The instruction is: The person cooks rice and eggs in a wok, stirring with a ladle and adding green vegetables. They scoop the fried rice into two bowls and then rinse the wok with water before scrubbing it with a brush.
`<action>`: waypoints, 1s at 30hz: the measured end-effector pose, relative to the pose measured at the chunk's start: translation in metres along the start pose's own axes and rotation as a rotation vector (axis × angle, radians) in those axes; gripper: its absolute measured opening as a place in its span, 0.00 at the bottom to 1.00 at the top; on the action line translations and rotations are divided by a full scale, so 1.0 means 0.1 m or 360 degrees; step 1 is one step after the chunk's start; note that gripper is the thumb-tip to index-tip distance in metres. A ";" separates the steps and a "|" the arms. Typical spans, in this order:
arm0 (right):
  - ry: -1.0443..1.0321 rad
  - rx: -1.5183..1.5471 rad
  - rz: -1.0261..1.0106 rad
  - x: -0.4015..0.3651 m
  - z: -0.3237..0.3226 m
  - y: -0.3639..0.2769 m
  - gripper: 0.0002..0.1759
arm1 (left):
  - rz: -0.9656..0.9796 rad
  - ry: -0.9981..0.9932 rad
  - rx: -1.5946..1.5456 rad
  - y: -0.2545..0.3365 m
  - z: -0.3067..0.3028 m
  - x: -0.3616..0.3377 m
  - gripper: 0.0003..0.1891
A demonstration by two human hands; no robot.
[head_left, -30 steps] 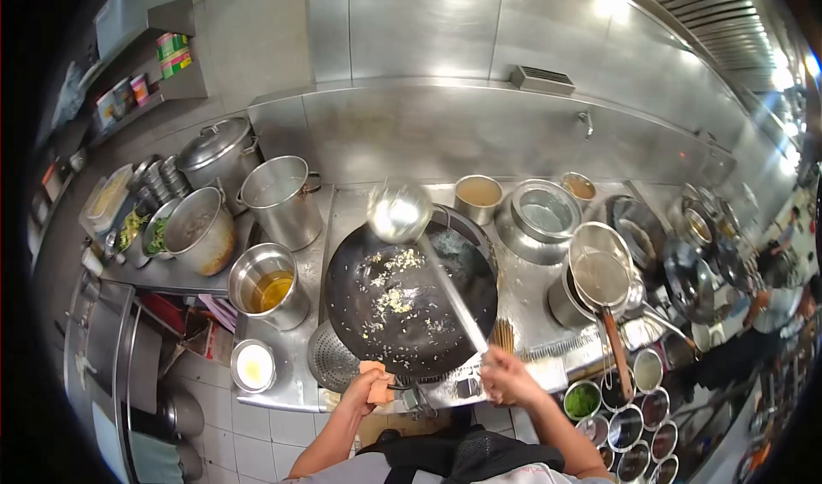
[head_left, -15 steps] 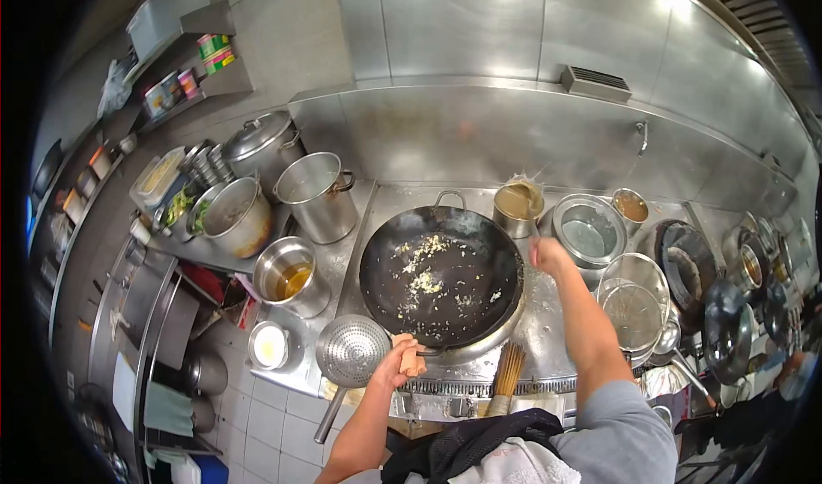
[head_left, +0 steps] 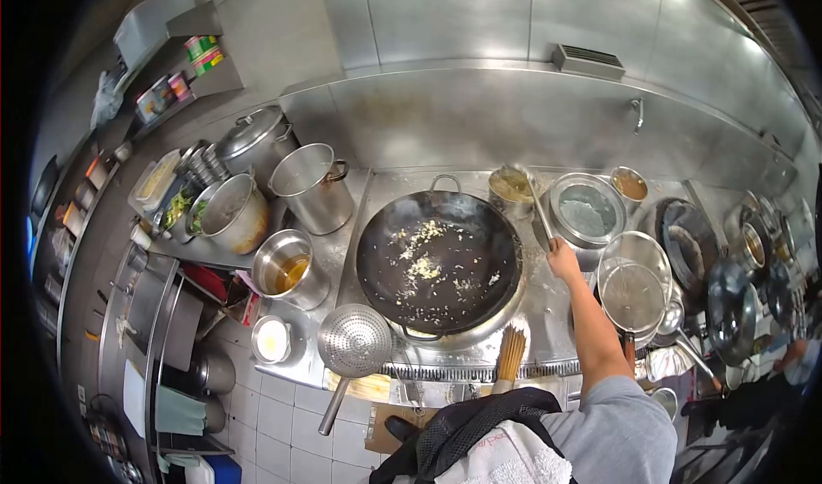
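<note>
My right hand point(head_left: 562, 259) is closed around the long handle of a ladle point(head_left: 542, 208). The ladle's head reaches into a small metal pot point(head_left: 510, 200) of cloudy liquid behind the wok, and its bowl is mostly hidden there. In the middle of the range sits a large black wok point(head_left: 394, 278) with chopped pale bits, perhaps garlic or egg, scattered over its bottom. No hand touches the wok. My left hand is out of view.
A perforated skimmer point(head_left: 354, 340) lies at the wok's front left, and a bamboo brush point(head_left: 510, 355) at its front right. Steel pots point(head_left: 317, 194) stand to the left. A wide water pot point(head_left: 587, 210) and a wire strainer point(head_left: 632, 295) are on the right.
My left hand has let go of the wok's near handle and left the view with its folded cloth. My right hand has shifted slightly, and the splash at the small pot has settled.
</note>
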State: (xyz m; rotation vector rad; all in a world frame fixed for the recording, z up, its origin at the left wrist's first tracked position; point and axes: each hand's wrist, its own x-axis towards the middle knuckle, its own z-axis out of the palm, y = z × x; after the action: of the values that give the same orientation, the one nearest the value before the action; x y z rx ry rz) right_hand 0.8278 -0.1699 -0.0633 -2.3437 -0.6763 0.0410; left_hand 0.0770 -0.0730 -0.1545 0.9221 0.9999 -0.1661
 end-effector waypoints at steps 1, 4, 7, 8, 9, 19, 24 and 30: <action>-0.0004 -0.0007 0.0019 -0.17 -0.03 0.03 0.19 | 0.0001 0.0072 -0.0009 -0.15 -0.07 0.04 0.17; 0.0388 0.0138 0.0228 -0.56 -0.42 -0.16 0.21 | 0.0012 0.0226 0.0014 -0.49 -0.27 0.24 0.16; 0.0636 0.0239 0.0321 -0.60 -0.46 -0.02 0.21 | 0.0013 0.0289 0.0072 -0.74 -0.43 0.35 0.16; 0.0809 0.0048 0.0225 -0.53 -0.34 0.20 0.17 | 0.0020 0.0289 0.0086 -0.78 -0.47 0.36 0.15; 0.0715 0.0245 0.0292 -0.36 -0.14 0.59 0.16 | 0.0029 0.0299 0.0099 -0.82 -0.51 0.36 0.15; -0.0520 0.3776 0.0951 -0.58 -0.98 -0.11 0.09 | 0.0087 0.0281 0.0145 -0.95 -0.98 0.42 0.13; -0.0585 0.3545 0.1007 -1.14 -1.19 -0.33 0.09 | 0.0086 0.0253 0.0202 -0.88 -1.19 0.47 0.12; -0.0510 0.2819 0.1087 -1.92 -1.47 -0.67 0.08 | 0.0074 0.0219 0.0316 -0.89 -1.47 0.54 0.11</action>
State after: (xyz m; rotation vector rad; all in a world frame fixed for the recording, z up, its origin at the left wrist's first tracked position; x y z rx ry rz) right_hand 0.6614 -0.3102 0.0616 -0.6970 0.1670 0.9074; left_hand -0.0339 -0.0067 -0.2803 1.1493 1.1021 -0.1667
